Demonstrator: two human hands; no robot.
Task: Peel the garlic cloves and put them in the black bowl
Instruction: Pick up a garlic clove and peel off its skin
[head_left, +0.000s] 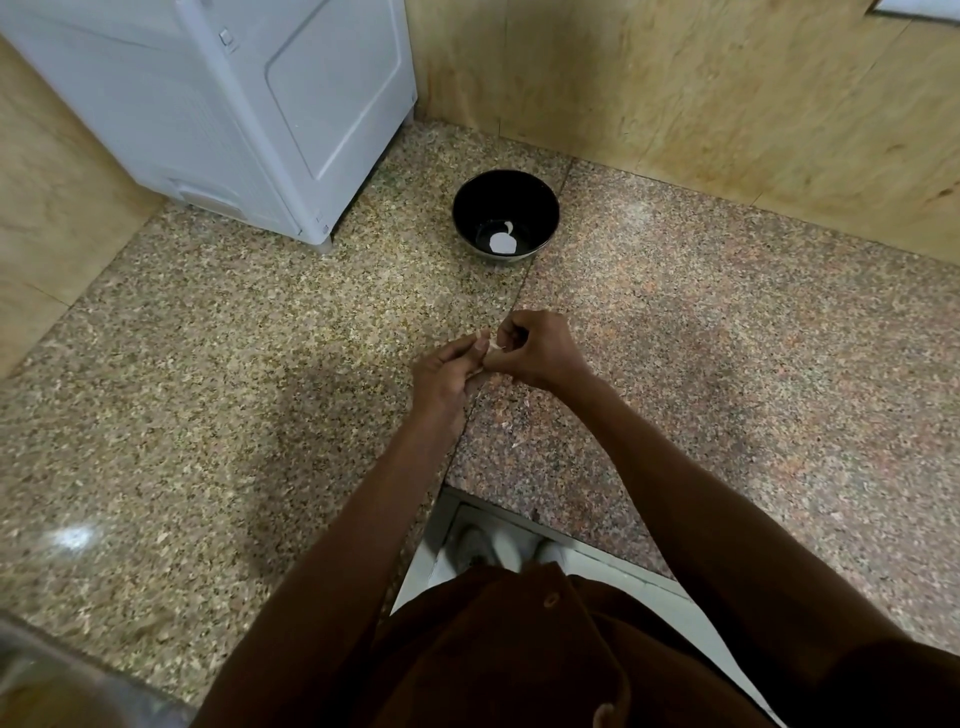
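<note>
A black bowl stands on the granite counter near the back corner, with a pale glare spot on its bottom; I cannot tell whether cloves lie in it. In front of it, above the counter's middle seam, my left hand and my right hand meet fingertip to fingertip. Both pinch a small garlic clove between them, of which only a pale sliver shows. Thin flakes of garlic skin lie on the counter just below the hands.
A white appliance stands at the back left, close to the bowl. Beige tiled walls close off the back and the right. The speckled counter spreads left and right; its front edge has a notch where I stand.
</note>
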